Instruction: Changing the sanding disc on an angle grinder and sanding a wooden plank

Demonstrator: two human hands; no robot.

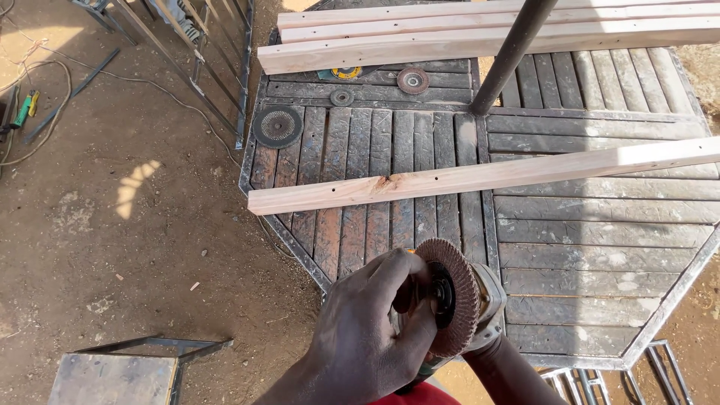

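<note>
My left hand (367, 330) is closed around the centre nut of a brown flap disc (456, 296) mounted on an angle grinder (486, 300). My right hand is hidden under the grinder; only its forearm (510, 371) shows, holding the tool's body from below. The disc faces left, tilted on edge. Just beyond it a long pale wooden batten (480, 178) with drilled holes lies across an octagonal slatted metal table (600, 247).
Several more battens (487, 34) lie across the table's far side. Loose grinding discs (277, 126) (413, 80) (342, 97) rest on the slats. A dark pole (510, 56) rises from the table centre. Metal frames (202, 67), cables and a small stool (112, 375) stand on the dirt ground.
</note>
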